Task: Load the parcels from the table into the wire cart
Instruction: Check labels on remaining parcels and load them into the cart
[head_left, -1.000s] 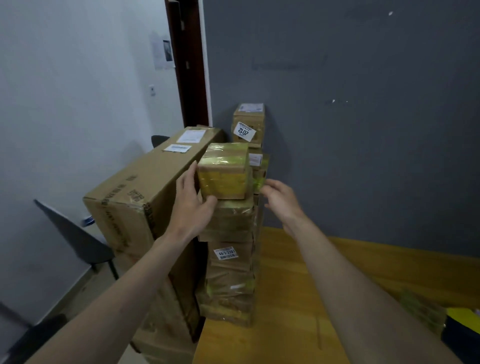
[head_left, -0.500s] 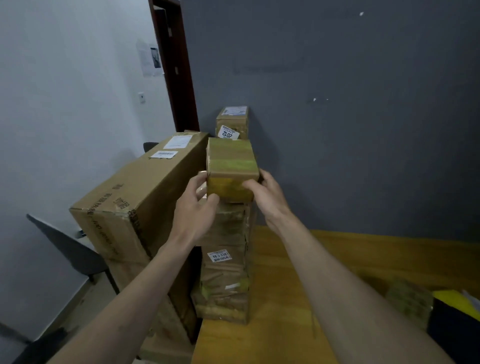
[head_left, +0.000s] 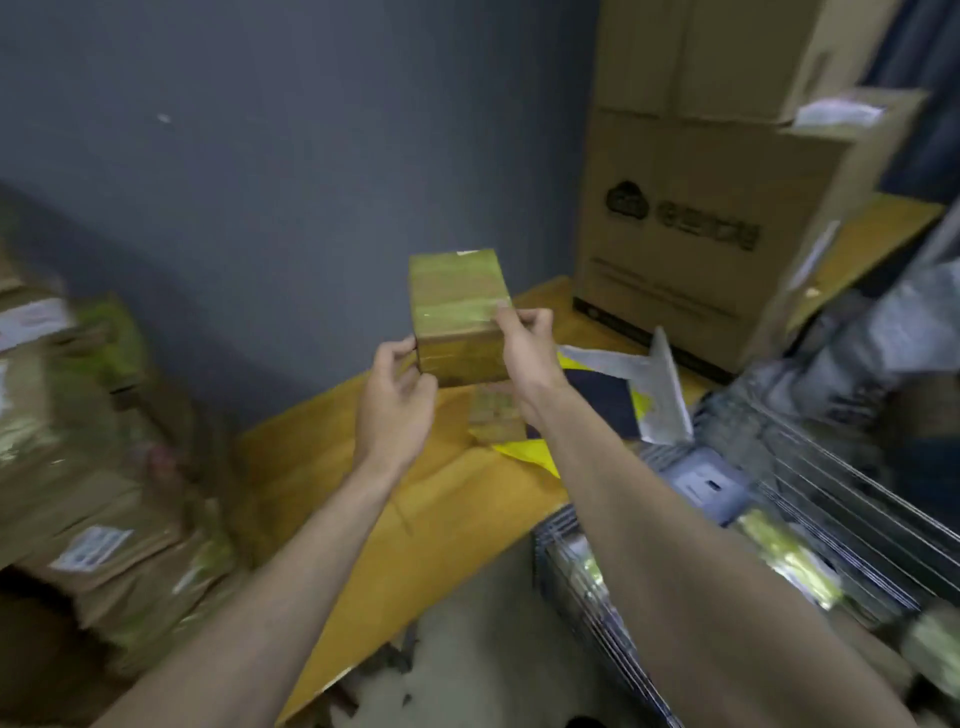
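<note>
A small taped cardboard parcel hangs in the air above the wooden table, held between both hands. My left hand grips its lower left corner. My right hand grips its right side, fingers curled over the top edge. The wire cart stands at the lower right with several parcels inside. A blurred stack of taped parcels fills the left side. One more small parcel lies on the table under my right wrist.
Large printed cardboard boxes are stacked at the table's far right. Grey, dark and yellow mail bags lie on the table by the cart. A grey wall is behind. Pale floor shows below the table's edge.
Both hands lifted the parcel off the top of the stack and carried it to the right. My view swung right, so the stack is now at the left and the cart has come into sight.
</note>
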